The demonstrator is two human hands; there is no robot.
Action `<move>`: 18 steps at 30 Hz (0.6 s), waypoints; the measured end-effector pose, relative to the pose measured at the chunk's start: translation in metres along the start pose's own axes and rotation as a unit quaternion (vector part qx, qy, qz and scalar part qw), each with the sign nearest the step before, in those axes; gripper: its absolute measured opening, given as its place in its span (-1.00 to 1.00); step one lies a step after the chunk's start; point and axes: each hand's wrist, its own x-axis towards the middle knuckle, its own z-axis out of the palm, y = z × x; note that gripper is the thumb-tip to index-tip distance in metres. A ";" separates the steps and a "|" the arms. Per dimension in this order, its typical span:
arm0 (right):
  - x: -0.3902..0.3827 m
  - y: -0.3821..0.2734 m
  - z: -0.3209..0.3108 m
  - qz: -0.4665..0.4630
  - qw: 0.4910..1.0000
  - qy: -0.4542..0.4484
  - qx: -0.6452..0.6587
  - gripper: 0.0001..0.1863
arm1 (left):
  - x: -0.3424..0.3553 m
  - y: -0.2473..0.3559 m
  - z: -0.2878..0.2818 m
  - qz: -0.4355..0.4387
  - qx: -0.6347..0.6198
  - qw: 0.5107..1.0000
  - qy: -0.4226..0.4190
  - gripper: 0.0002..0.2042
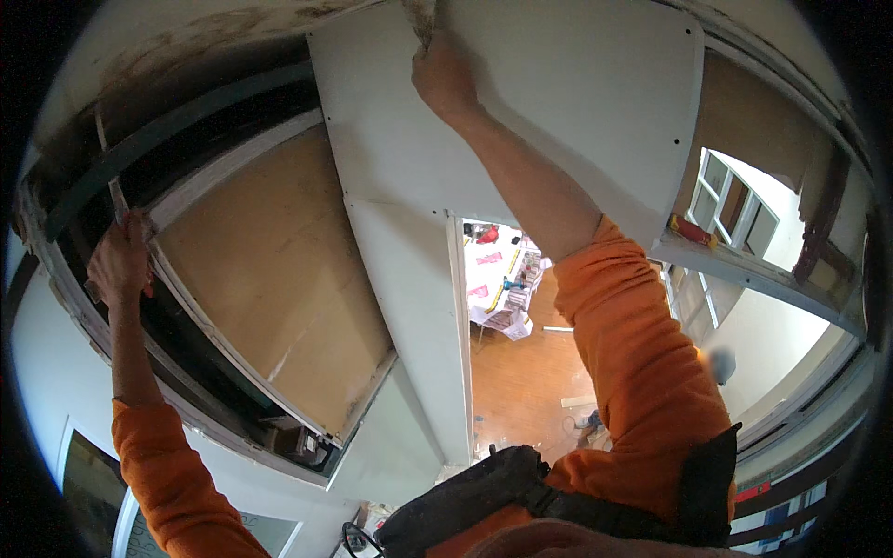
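"Which step does this look like?"

"Probably work along the top of the white panel, which spans the upper middle of the frame. The person's right hand is raised there, its fingers seemingly closed on a pale flat piece, too blurred to identify."

"And the left hand?"

"At the left of the frame, beside the tan board, its fingers wrapped round a slim light piece, perhaps a tool."

"What does the next move call for?"

"Likely a firm overhead grip and steady arms, since the hands are far apart."

"How does the panel look?"

"Flat, dull and greyish white, with dark dots near its edges, perhaps fasteners, and a faint seam towards the lower left."
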 end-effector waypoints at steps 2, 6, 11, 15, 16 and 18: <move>-0.003 0.006 -0.015 0.102 0.982 -0.096 0.124 -0.69 | -0.002 0.006 0.000 -0.004 0.004 1.000 -0.019 -0.44; 0.022 -0.045 -0.056 0.411 0.726 -0.252 0.491 -0.75 | -0.003 -0.018 -0.001 -0.014 0.025 0.999 -0.020 -0.44; 0.034 -0.047 -0.008 0.468 0.654 -0.128 0.581 -0.78 | 0.001 0.000 -0.001 -0.020 0.026 0.999 -0.021 -0.45; 0.033 -0.067 -0.016 0.464 0.559 -0.154 0.670 -0.74 | -0.005 -0.013 0.001 0.016 0.011 1.000 0.019 -0.46; 0.033 -0.062 -0.020 0.466 0.525 -0.171 0.692 -0.73 | -0.004 -0.009 0.000 0.017 0.009 1.000 0.010 -0.46; 0.009 -0.061 -0.022 0.415 0.559 -0.160 0.700 -0.72 | 0.000 -0.007 -0.001 0.012 0.007 1.000 -0.004 -0.47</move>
